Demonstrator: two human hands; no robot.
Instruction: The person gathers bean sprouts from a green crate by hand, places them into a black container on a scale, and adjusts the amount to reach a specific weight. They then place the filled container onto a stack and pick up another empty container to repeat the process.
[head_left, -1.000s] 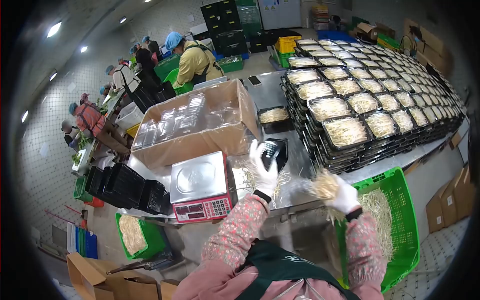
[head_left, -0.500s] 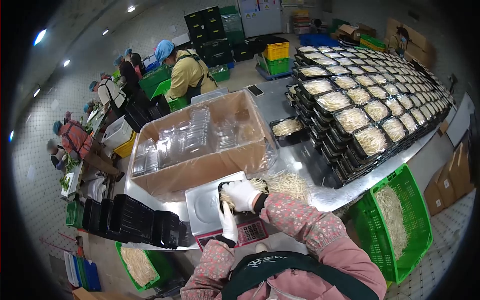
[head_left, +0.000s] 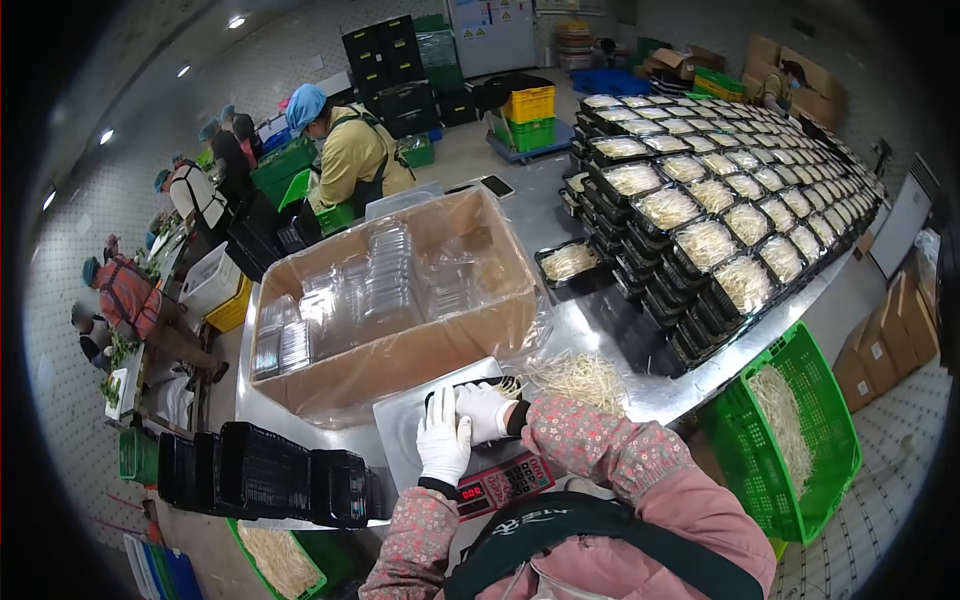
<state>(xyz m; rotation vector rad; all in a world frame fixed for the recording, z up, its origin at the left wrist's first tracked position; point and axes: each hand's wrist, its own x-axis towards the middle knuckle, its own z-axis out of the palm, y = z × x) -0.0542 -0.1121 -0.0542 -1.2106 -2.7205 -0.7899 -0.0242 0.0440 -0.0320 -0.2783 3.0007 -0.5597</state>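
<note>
Both my hands wear white gloves and meet over a black plastic tray (head_left: 508,383) on the digital scale (head_left: 396,428). My left hand (head_left: 443,440) lies over the tray's left part, fingers stretched out, fingertips at its far rim. Palm down, my right hand (head_left: 487,410) lies across the tray with its fingers pointing left, touching or almost touching my left hand. Between them they hide most of the tray; some pale strands, like bean sprouts, show at its right end. A loose pile of bean sprouts (head_left: 580,382) lies just right of the scale. Red digits glow on the scale's panel.
A cardboard box (head_left: 400,345) of clear plastic lids stands beyond the scale. Filled trays (head_left: 705,245) are stacked high at right, empty black trays (head_left: 265,470) at left. Green crates (head_left: 825,440) of sprouts flank me. Co-workers (head_left: 360,150) stand at the left.
My left hand has moved up from the tray's near left edge onto its top, beside my right hand. The scale's display now shows lit digits. The whole view has shifted slightly.
</note>
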